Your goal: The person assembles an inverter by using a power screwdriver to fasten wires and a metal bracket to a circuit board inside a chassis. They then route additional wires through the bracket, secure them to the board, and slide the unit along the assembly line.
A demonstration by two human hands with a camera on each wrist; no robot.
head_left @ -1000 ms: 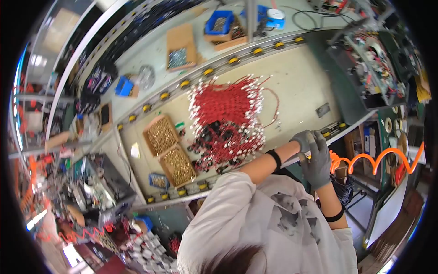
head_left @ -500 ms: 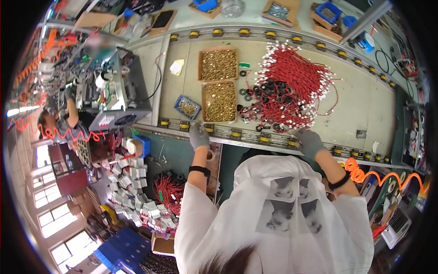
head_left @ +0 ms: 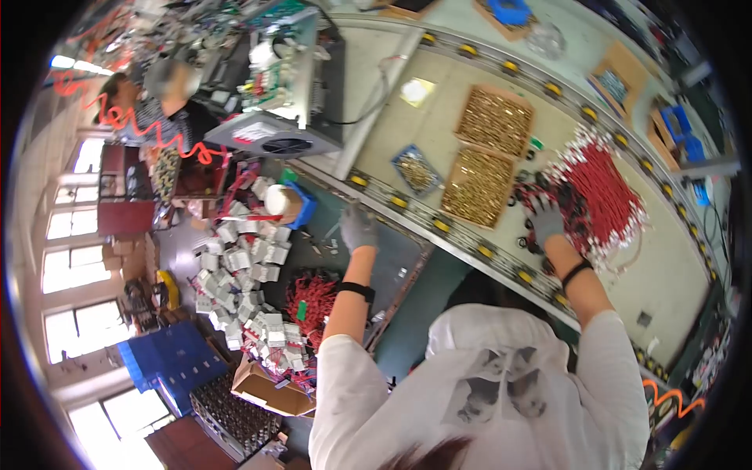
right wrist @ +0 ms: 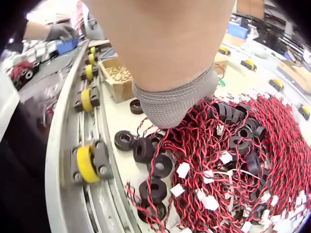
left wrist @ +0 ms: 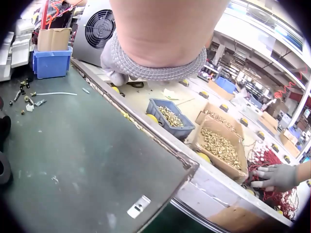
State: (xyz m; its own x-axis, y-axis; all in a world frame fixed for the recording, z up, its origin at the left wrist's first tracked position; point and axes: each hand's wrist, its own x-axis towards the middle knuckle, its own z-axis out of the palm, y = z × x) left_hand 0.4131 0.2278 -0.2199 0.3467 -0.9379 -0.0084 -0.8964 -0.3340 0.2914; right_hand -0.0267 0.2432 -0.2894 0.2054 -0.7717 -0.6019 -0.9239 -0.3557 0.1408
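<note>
Gloved in grey, the left hand (head_left: 359, 228) hovers by the near rail at the green table's edge; nothing shows in it, and its fingers are mostly hidden in the left wrist view. The right hand (head_left: 546, 219), also gloved, rests with spread fingers on the pile's black rings and red wires (head_left: 601, 182). In the left wrist view the right hand (left wrist: 279, 177) lies over the wires with fingers extended. Black rings (right wrist: 154, 190) and twisted red-black wires with white connectors (right wrist: 210, 203) surround it in the right wrist view.
Two cardboard boxes of brass parts (head_left: 475, 188) and a small blue bin (head_left: 416, 171) stand left of the wires. Yellow-wheeled rails (head_left: 486, 251) border the bench. On the green table (left wrist: 87, 160) lie small parts. A machine with a fan (head_left: 270, 139) stands at the left.
The view has swung left. The hands, together beyond the near rail a second ago, have parted; the right hand has moved onto the rings and wires, the left toward the green table.
</note>
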